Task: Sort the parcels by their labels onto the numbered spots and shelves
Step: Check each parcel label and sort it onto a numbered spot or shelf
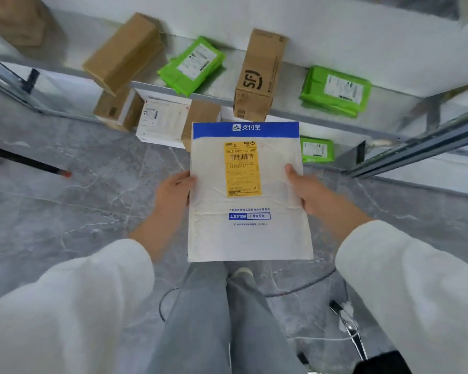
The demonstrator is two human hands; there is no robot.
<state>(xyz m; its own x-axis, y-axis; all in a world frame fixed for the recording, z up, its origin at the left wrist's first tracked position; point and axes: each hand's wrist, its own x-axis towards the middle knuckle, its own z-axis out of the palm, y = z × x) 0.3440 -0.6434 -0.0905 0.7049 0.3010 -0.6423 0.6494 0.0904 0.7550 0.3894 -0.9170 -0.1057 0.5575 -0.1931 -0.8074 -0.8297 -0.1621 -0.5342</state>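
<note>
A flat white mailer (247, 233) with a blue top band and a yellow label (242, 168) is held face up in front of me at waist height. My left hand (173, 193) grips its left edge and my right hand (307, 188) grips its right edge, thumbs on top. Ahead, a metal shelf (295, 114) carries a tilted brown box (123, 52), a green bag (192, 64), an upright brown SF box (260, 74) and another green bag (337, 90).
Below the shelf lie a white box (162, 122), small brown boxes (116, 109), and a green bag (316, 149). A black rod with a red tip (27, 161) lies on the grey marble floor at left. A black cable (295, 290) and a metal stand (349, 327) are near my feet.
</note>
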